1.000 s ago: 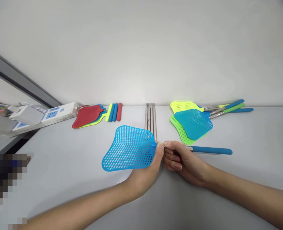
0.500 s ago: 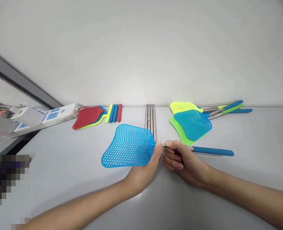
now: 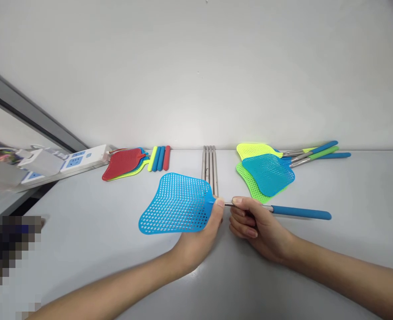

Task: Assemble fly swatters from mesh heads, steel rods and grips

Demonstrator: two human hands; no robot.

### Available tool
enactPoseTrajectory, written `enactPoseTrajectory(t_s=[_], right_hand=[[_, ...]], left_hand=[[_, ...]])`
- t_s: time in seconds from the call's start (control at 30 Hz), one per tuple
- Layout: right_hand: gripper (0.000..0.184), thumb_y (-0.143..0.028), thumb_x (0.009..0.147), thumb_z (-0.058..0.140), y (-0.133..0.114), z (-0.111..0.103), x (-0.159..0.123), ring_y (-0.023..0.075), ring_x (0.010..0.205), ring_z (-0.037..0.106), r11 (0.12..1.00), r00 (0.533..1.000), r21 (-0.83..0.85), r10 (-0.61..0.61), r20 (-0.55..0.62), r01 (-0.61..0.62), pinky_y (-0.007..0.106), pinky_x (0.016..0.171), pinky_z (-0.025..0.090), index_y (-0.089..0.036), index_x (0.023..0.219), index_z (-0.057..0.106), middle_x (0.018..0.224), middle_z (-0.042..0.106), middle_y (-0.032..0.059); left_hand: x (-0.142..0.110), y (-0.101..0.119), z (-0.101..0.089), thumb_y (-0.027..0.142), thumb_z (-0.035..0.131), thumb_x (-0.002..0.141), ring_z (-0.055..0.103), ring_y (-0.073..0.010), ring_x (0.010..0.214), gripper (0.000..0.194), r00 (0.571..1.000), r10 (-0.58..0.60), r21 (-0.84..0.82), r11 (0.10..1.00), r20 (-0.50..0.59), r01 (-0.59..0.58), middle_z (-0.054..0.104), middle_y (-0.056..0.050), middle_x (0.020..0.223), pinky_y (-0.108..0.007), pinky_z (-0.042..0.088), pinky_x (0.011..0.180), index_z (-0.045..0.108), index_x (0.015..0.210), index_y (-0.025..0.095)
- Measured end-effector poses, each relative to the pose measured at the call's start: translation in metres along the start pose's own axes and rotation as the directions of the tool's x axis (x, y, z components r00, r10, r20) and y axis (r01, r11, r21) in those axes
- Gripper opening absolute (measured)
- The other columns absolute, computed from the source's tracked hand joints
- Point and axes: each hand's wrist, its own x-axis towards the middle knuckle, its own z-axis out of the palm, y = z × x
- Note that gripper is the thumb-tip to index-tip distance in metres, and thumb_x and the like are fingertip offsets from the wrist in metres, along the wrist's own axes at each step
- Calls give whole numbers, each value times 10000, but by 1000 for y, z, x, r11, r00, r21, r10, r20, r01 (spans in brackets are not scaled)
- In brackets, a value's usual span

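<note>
Our left hand (image 3: pixel 203 240) and right hand (image 3: pixel 258 226) pinch the blue fly swatter (image 3: pixel 178 204), fingers closed on its neck and rod.

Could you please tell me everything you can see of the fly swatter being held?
The fly swatter has a blue, perforated head, apparently plastic, a thin shiny metal-looking rod and a blue grip. It lies roughly level across the view, head to the left. The left hand pinches its neck; the right hand holds the rod.
</note>
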Motion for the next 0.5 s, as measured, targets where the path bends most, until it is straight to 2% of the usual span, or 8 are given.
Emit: enactPoseTrajectory(t_s=[0.3,0.5], right_hand=[[313,-211,793,462,1,-3,-2,42,363,198,999,1000,42,-14,20,13,217,407,164,-176,518,316,445,230,-88],[360,-296,824,471,2,-3,-6,42,329,232,993,997,-119,-7,78,16,208,364,147,-179,512,335,414,254,-88]], left_hand=[[-1,-3,-2,409,322,888,282,-104,502,413,1000,-11,-118,993,20,13,262,49,529,-262,279,536,260,537,199],[-7,-6,3,460,324,879,236,-91,469,415,998,-31,-227,974,-63,16,251,59,513,-252,232,487,293,564,191]])
